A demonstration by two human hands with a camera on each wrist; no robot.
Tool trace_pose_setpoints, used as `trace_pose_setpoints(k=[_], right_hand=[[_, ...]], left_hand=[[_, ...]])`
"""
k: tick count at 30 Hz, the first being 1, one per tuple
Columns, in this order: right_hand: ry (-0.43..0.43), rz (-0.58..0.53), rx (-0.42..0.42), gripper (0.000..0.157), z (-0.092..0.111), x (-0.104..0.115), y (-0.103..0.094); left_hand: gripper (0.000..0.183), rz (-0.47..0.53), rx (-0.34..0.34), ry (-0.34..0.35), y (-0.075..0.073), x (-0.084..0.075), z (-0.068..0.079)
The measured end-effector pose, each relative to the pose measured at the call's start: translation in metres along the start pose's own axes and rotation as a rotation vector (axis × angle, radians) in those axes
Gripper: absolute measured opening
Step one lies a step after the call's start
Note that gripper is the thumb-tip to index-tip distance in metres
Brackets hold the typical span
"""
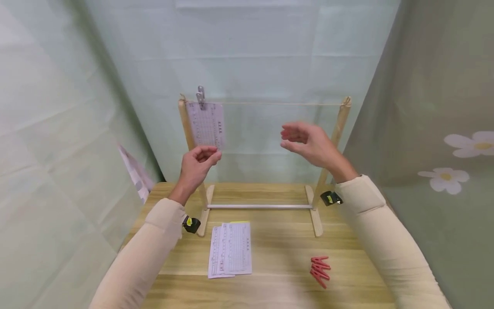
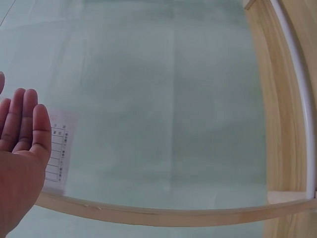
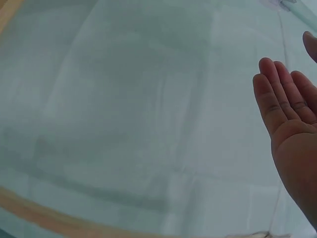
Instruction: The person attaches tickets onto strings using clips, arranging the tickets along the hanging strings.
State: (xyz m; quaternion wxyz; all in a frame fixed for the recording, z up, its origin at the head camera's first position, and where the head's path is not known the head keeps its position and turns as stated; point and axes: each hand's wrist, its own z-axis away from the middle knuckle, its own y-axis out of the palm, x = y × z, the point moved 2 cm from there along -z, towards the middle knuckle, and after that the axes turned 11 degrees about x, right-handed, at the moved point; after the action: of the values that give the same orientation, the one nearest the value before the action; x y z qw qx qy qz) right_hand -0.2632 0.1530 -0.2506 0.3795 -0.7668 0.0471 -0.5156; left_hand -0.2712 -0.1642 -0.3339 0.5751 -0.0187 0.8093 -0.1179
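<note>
A printed paper sheet (image 1: 207, 124) hangs from a string (image 1: 262, 103) at its left end, held by a silver metal clip (image 1: 200, 98). My left hand (image 1: 197, 165) is at the sheet's lower edge. In the left wrist view its fingers (image 2: 24, 121) are straight and the thumb stands apart, with the sheet (image 2: 60, 153) partly hidden behind them. Whether they touch it, I cannot tell. Below the string on the right, my right hand (image 1: 310, 143) is in the air with relaxed fingers and holds nothing. The right wrist view shows those fingers (image 3: 285, 94) extended.
Wooden posts (image 1: 339, 124) carry the string, and a white rod (image 1: 258, 206) joins their feet. On the wooden table (image 1: 281, 240) lie overlapping printed sheets (image 1: 237, 249) and a small group of red clothespins (image 1: 320, 271). Pale fabric (image 1: 262, 56) hangs behind and at the sides.
</note>
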Motion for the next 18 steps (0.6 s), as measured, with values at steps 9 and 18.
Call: trace_pose_setpoints(k=[9,18], right_hand=[[0.043,-0.006,0.008,0.049,0.025,-0.029,0.006],[0.083,-0.017,0.0,0.048,0.048,-0.047,0.009]], left_hand=[[0.033,-0.056,0.042,-0.063,-0.001,0.015,0.016],[0.034,-0.024,0.065,-0.09,0.002,0.031,0.025]])
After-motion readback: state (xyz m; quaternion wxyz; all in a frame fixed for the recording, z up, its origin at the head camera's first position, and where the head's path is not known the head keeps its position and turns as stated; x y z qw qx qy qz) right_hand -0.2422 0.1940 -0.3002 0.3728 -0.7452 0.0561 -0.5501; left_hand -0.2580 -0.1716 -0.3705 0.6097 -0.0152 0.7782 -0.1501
